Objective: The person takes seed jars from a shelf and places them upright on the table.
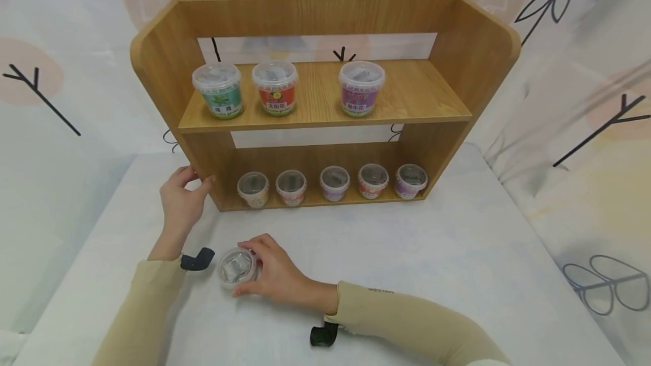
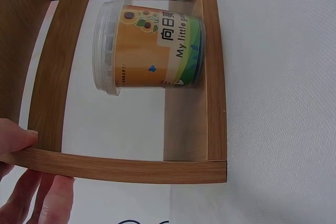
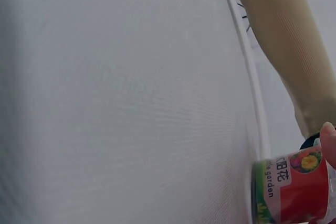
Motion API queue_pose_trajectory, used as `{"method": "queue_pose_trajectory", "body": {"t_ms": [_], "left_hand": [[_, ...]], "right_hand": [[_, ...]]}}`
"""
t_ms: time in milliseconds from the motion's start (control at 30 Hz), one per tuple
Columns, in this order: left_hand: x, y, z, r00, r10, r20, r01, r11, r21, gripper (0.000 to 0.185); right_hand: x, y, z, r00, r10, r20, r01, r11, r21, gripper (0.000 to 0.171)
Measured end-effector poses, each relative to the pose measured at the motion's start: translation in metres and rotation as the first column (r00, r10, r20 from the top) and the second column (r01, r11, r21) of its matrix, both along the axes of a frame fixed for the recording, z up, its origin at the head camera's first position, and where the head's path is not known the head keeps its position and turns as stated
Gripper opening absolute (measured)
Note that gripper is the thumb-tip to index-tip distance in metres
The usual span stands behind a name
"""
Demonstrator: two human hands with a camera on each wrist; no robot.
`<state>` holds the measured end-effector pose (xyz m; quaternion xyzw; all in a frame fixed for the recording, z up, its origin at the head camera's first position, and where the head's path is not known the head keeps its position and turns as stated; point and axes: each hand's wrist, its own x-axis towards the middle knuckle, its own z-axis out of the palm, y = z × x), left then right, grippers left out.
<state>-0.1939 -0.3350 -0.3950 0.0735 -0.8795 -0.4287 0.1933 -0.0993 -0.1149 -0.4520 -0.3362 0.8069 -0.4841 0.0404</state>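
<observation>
Thumb and fingers of my left hand [image 1: 182,199] grip the lower left side panel of a two-tier wooden shelf [image 1: 315,16]; the left wrist view has them on both faces of that panel [image 2: 121,170]. My right hand [image 1: 277,273] holds a small clear-lidded plastic tub [image 1: 236,267] by its side, at the table's front left. In the right wrist view this tub [image 3: 302,190] shows a red label with flowers, its base close to the tabletop. Nearest my left hand on the lower tier is a tub with an orange sunflower label [image 2: 142,45].
On the upper tier stand a green-labelled tub [image 1: 220,92], a red-labelled one [image 1: 277,89] and, past a gap, a purple-labelled one [image 1: 360,89]. Several more tubs [image 1: 334,185] line the lower tier. A white cloth [image 1: 407,253] covers the table; patterned white fabric [image 1: 574,129] hangs around it.
</observation>
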Motion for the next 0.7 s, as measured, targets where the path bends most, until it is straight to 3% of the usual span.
{"method": "queue_pose_trajectory", "body": {"t_ms": [367, 700], "left_hand": [[0.0, 0.0, 0.001, 1.0, -0.006, -0.01, 0.006, 1.0, -0.007, 0.041], [0.0, -0.001, -0.001, 1.0, -0.018, -0.024, 0.017, 1.0, -0.006, 0.04]], "right_hand": [[-0.002, 0.008, 0.005, 1.0, 0.011, -0.021, -0.011, 1.0, -0.018, 0.082], [-0.009, 0.024, 0.028, 0.998, -0.014, 0.06, 0.021, 0.992, -0.121, 0.069]]}}
